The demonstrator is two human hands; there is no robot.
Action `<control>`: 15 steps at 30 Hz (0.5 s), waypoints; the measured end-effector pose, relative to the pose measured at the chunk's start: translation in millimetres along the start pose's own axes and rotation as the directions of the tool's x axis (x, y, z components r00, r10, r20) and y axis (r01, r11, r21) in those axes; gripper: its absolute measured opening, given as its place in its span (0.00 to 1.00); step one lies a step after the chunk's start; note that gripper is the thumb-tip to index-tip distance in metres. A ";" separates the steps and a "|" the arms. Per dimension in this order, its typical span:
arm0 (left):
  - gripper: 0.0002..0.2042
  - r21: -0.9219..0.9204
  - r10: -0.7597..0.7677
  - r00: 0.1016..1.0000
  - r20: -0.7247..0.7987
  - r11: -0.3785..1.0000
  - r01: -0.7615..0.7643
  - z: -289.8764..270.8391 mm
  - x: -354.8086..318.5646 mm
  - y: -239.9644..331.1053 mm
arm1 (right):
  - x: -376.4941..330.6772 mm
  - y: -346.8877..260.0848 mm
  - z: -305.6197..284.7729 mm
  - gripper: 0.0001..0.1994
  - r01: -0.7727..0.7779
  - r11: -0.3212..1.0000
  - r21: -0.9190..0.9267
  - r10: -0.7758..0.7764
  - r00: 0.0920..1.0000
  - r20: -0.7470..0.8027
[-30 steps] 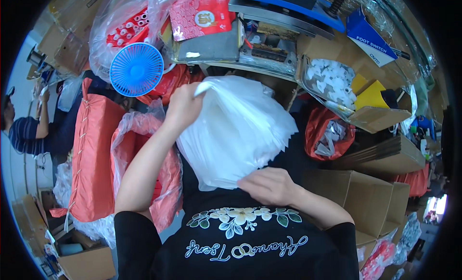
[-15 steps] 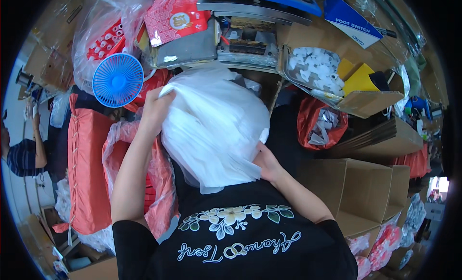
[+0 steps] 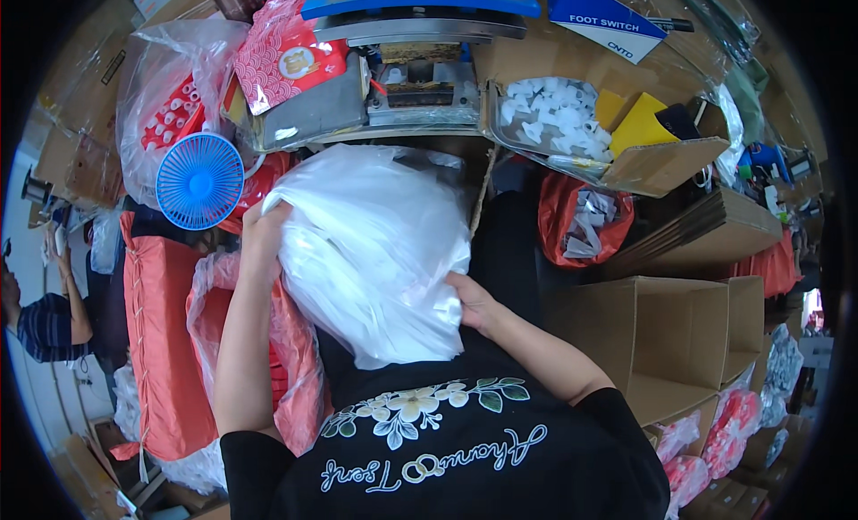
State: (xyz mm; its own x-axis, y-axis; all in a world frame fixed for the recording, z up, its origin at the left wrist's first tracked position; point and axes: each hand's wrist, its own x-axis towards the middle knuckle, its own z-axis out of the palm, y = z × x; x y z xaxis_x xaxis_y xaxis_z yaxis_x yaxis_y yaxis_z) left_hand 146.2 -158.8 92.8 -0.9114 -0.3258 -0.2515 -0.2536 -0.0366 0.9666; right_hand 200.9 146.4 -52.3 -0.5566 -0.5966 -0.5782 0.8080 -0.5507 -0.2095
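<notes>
Right, both hands are busy with one thing here: a loose, billowing bundle of thin, translucent white plastic film, held over the lap, in front of the black shirt. The left hand is bent round the bundle's upper left edge, mostly closed, with film in its grip; its fingertips are buried, so how tightly it squeezes can't be told. Across on the lower right, the right hand has hold of the other edge, thumb side up and partly closed, the remaining fingers lost behind the plastic. Gripping at opposite sides makes sense — stuff this limp would probably slump if only one edge were held.

Around it, everything crowds in, seemingly for easy reach. The blue, round, slatted plastic fan stands just beyond the left hand, perhaps to cool whoever sits here. Below it, the red sack with a clear plastic lining gapes beside the left forearm — mouth up, likely so its contents stay accessible. Over to the right, small white plastic pieces lie heaped in a shallow tray, whose raised rim presumably stops them scattering, while the open brown cardboard box sits beyond the right forearm.
</notes>
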 end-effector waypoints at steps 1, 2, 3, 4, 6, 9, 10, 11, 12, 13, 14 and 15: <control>0.08 -0.014 0.009 1.000 -0.002 1.000 -0.009 1.3 -1.8 -0.8 | 2.1 -4.6 -0.5 0.23 0.026 0.998 -0.052 -0.028 0.999 -0.044; 0.08 -0.016 0.007 1.000 -0.010 1.000 -0.008 2.0 -5.2 -0.2 | -8.4 -15.3 15.6 0.23 0.090 0.983 -0.157 -0.104 0.991 -0.083; 0.09 -0.022 -0.011 1.000 0.003 1.000 0.011 4.5 -11.0 3.1 | -21.0 -26.7 30.2 0.23 0.149 0.954 -0.260 -0.183 0.977 -0.112; 0.10 -0.028 -0.025 0.999 0.021 0.999 0.026 10.0 -16.9 8.5 | -23.9 -36.7 22.8 0.21 0.185 0.957 -0.224 -0.205 0.976 -0.071; 0.14 -0.112 -0.032 0.995 0.092 0.993 0.042 19.7 -35.7 13.7 | -39.2 -60.4 18.8 0.17 0.142 0.981 -0.129 -0.148 0.988 -0.040; 0.19 -0.271 -0.046 0.993 0.110 0.960 0.074 28.3 -72.8 4.9 | -69.7 -78.1 24.2 0.15 0.142 0.982 -0.121 -0.154 0.983 -0.100; 0.19 -0.335 -0.053 0.994 0.099 0.939 0.083 32.5 -85.1 -1.8 | -81.3 -81.7 34.3 0.14 0.140 0.983 -0.120 -0.156 0.979 -0.131; 0.19 -0.329 -0.094 0.989 0.118 0.936 0.128 35.5 -97.8 -4.4 | -91.5 -80.4 44.0 0.14 0.179 0.977 -0.118 -0.193 0.974 -0.116; 0.21 -0.352 -0.137 0.987 0.086 0.922 0.159 38.3 -107.7 -7.2 | -90.2 -80.0 45.1 0.14 0.170 0.978 -0.124 -0.183 0.977 -0.109; 0.22 -0.376 -0.182 0.982 0.055 0.907 0.189 40.0 -115.0 -9.6 | -87.9 -79.7 45.8 0.14 0.106 0.987 -0.119 -0.127 0.976 -0.179; 0.22 -0.410 -0.205 0.979 0.016 0.891 0.194 40.8 -118.6 -10.0 | -87.4 -78.4 44.7 0.15 0.047 0.993 -0.109 -0.074 0.965 -0.253; 0.22 -0.412 -0.207 0.978 0.016 0.890 0.195 36.0 -115.7 -13.2 | -86.6 -73.9 36.4 0.15 0.046 0.993 -0.110 -0.074 0.964 -0.256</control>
State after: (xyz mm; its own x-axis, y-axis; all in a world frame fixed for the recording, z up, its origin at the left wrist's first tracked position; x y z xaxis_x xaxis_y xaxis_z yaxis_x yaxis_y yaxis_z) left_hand 243.3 -86.6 107.4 -0.8441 -0.2959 -0.4472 -0.2702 -0.4856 0.8314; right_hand 182.4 217.5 41.9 -0.5465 -0.3854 -0.7435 0.7976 -0.5100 -0.3219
